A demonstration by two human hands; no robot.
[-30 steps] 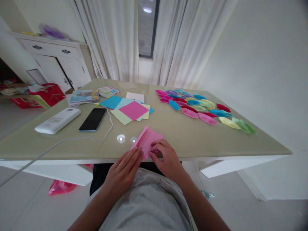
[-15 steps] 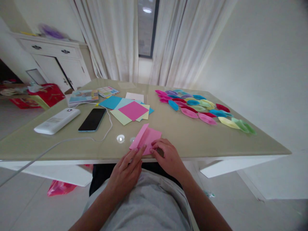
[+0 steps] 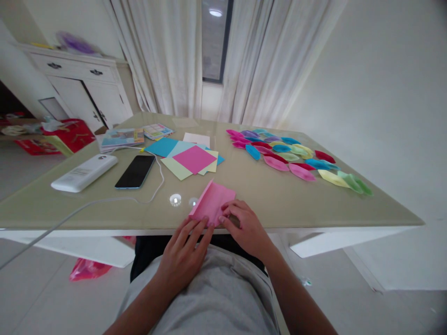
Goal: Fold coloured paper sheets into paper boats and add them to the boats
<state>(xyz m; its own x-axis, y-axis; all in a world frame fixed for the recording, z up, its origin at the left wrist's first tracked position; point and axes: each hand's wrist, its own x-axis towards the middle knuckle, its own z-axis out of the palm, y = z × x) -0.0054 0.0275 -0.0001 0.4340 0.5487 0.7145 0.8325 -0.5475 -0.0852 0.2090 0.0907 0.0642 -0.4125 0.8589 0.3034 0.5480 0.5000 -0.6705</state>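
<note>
A pink sheet of paper [image 3: 213, 200] lies at the table's front edge, with its left side creased and standing slightly up. My left hand [image 3: 186, 246] rests at its lower left, fingers spread and fingertips on the near edge. At the sheet's right side is my right hand [image 3: 244, 228], thumb and index finger pinched on the paper's edge. Beyond the sheet lies a fanned stack of coloured paper squares [image 3: 194, 159], magenta on top. To the right, several folded paper pieces [image 3: 275, 163] in pink, red, blue, yellow and green are spread in rows.
On the left of the table [image 3: 279, 204] are a white power bank [image 3: 84, 173], a phone [image 3: 135, 172] and a white cable [image 3: 115, 198] running off the near edge. Booklets [image 3: 122, 138] lie behind them. Two clear discs [image 3: 175, 200] sit left of the pink sheet.
The raised left flap of the pink paper has opened outward, showing more of the sheet. My left fingers have spread and slid down to the near edge; my right hand has barely moved.
</note>
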